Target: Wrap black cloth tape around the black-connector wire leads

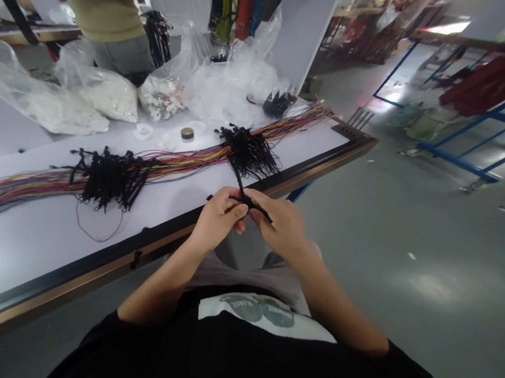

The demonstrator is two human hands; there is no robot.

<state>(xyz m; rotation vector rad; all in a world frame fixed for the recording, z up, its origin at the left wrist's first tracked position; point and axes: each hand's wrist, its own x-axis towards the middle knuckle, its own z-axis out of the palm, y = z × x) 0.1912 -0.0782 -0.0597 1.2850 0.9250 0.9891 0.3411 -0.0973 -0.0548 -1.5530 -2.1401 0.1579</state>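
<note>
My left hand [219, 218] and my right hand [281, 219] meet just off the table's front edge, fingertips pinched together. Between them is a narrow black cord [238, 177], running up to a cluster of black looped cords [249, 151] on the table. Fingers partly hide the held portion, and a dark end shows at the right thumb. Long coloured wires [185, 160] lie left to right through this cluster and a second black cord cluster [112, 179] farther left.
Behind the wires sit a small tape roll [187, 134] and clear plastic bags [111, 96] of white parts. The dark table edge [172, 227] runs before me. A person [111, 20] stands across the table. Blue metal frames [463, 162] stand on the floor at right.
</note>
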